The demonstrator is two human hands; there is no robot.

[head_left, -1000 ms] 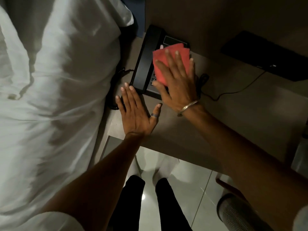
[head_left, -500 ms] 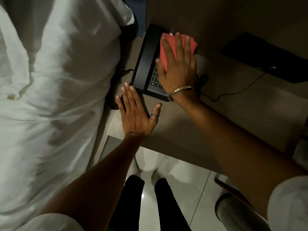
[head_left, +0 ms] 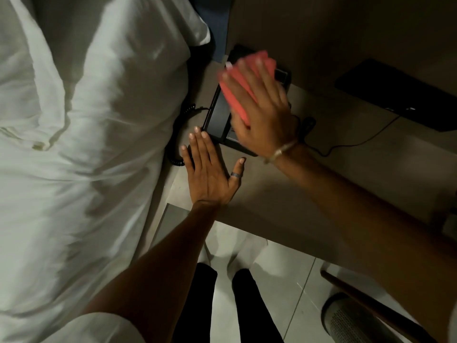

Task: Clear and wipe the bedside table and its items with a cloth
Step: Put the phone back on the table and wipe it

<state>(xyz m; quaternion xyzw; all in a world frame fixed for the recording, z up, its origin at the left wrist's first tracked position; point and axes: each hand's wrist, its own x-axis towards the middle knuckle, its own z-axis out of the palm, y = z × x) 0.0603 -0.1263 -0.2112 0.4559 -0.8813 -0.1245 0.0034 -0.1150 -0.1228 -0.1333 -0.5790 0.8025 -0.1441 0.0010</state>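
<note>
**dustbunny:** Two hands, why? Right hand (head_left: 262, 115) lies flat, fingers spread, pressing the red cloth (head_left: 243, 92) onto the phone (head_left: 217, 120) under it.

**nightstand_ned:** Left hand (head_left: 210, 174), open just below, probably steadies the table (head_left: 284, 201).

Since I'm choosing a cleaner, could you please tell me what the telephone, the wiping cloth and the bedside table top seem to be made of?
The telephone looks like black hard plastic with a slight sheen: flat moulded panels catch dim light. The cloth seems a soft, matte red fabric, folded in layers under the right hand; its weave is blurred. The table top looks like smooth matte beige laminate or painted wood; which one, I cannot tell.
</note>
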